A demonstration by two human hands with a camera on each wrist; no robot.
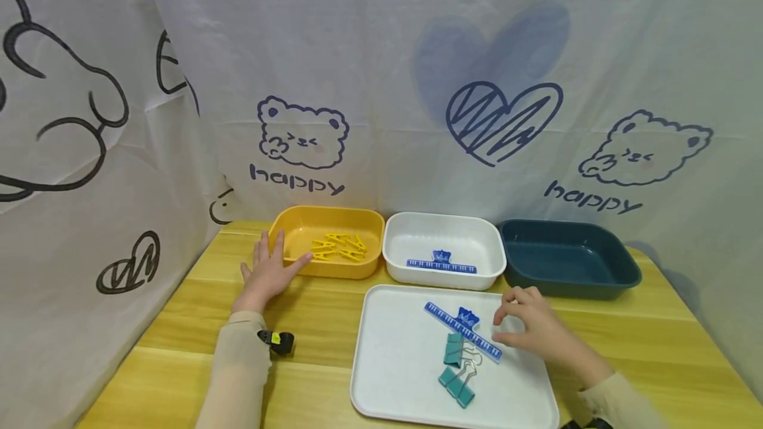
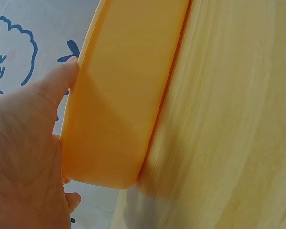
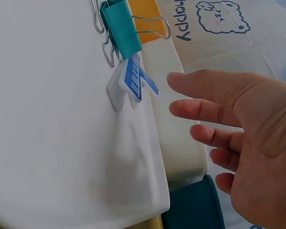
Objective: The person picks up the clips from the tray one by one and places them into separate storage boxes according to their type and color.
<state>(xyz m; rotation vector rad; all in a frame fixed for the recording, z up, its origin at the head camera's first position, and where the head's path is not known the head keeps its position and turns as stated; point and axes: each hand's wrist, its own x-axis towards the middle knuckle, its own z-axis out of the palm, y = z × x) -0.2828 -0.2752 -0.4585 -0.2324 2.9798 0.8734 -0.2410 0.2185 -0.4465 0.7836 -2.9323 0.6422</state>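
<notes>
At the yellow bin (image 1: 334,269), my left hand (image 1: 269,273) rests on the near left corner, fingers spread and thumb along the front rim. The left wrist view shows the thumb (image 2: 66,71) touching the rim. My right hand (image 1: 534,324) hovers over the right part of the white tray (image 1: 393,356), thumb and fingers apart and holding nothing. Just left of it lies a blue ruler-shaped clip (image 1: 444,316) with a piano-key pattern. Two teal binder clips (image 1: 453,351) with wire handles lie beside that clip, nearer to me.
Several yellow clips (image 1: 352,255) lie inside the yellow bin. In the middle, a white bin (image 1: 405,275) contains another blue piano-key clip (image 1: 441,267). A dark teal bin (image 1: 572,286) stands at the right. Behind the wooden table (image 1: 316,343) hangs a printed cloth (image 1: 393,85).
</notes>
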